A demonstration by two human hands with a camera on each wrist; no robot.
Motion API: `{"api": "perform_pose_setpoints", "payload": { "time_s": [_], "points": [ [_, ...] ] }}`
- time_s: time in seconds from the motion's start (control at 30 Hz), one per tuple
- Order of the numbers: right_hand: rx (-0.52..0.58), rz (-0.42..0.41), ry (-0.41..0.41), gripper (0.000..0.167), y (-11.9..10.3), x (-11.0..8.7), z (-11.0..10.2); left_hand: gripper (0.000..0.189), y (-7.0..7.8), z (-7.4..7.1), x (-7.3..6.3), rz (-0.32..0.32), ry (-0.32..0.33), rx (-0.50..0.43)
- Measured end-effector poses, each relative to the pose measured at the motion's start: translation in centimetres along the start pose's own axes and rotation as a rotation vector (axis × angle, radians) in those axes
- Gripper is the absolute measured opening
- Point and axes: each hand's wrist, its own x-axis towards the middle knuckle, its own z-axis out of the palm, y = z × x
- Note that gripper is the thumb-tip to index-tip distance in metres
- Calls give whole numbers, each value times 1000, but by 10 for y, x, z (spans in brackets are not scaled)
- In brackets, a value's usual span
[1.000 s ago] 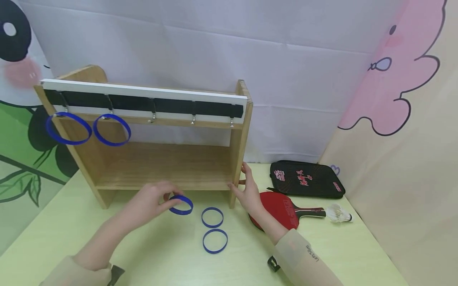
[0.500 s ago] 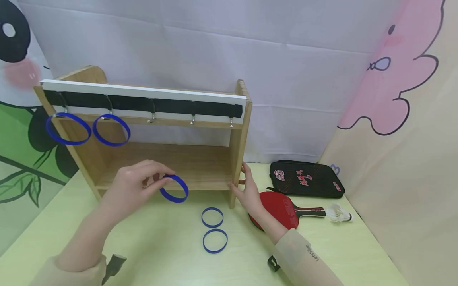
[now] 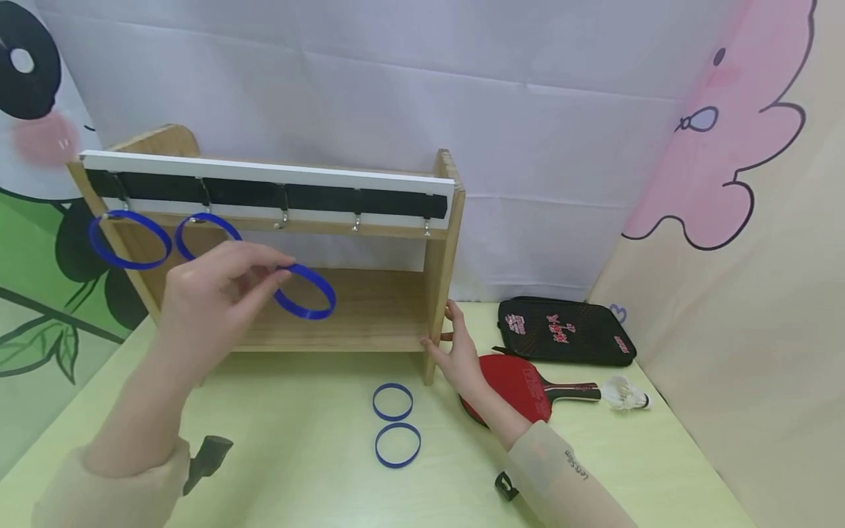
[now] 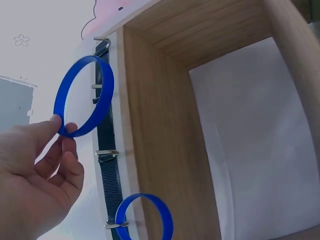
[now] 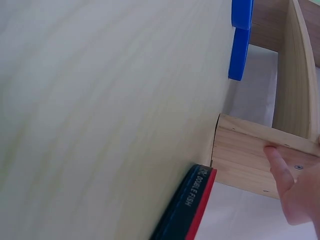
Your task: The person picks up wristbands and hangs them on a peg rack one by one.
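Note:
My left hand (image 3: 211,301) pinches a blue ring (image 3: 312,315) between thumb and fingers, raised in front of the wooden shelf (image 3: 359,304). In the left wrist view, that ring (image 4: 104,102) overlaps the dark strip (image 4: 111,180) with its metal hooks. Two more blue rings hang from the two leftmost hooks: one ring (image 3: 105,254) in plain sight, the other ring (image 3: 181,246) partly hidden by my left hand. My right hand (image 3: 460,359) holds the shelf's right side panel, thumb at the front edge; in the right wrist view a finger (image 5: 280,170) presses its outer face.
Two blue rings, an upper ring (image 3: 392,419) and a lower ring (image 3: 398,466), lie on the table (image 3: 317,455). To the right are a red table tennis bat (image 3: 511,385), a shuttlecock (image 3: 620,394) and a black case (image 3: 568,330). Three hooks, including the middle hook (image 3: 282,218), bear no ring.
My left hand has lifted the blue ring from low near the table, up and to the left, to between the shelf board and the hooks. My right hand stays on the side panel.

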Motion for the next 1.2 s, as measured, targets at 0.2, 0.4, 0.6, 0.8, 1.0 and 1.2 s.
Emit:
{"api": "perform_pose_setpoints", "payload": {
  "time_s": [0.2,0.4,0.6,0.8,1.0,1.2],
  "points": [
    [11,-15,3,78,-1,1,0,16,-3,-8,20,-150,63,76],
    [19,-14,-1,78,1,1,2,14,-12,-5,32,-269,74,131],
    [21,-11,-1,79,3,1,2,14,-17,-2,34,-325,18,191],
    [18,-9,1,79,2,1,1,16,-18,1,33,-356,-62,194],
    [9,-1,0,80,1,0,1,17,-19,4,30,-335,-80,182],
    [10,-1,-3,79,3,1,1,20,-19,3,28,-310,-78,182]
  ]
}}
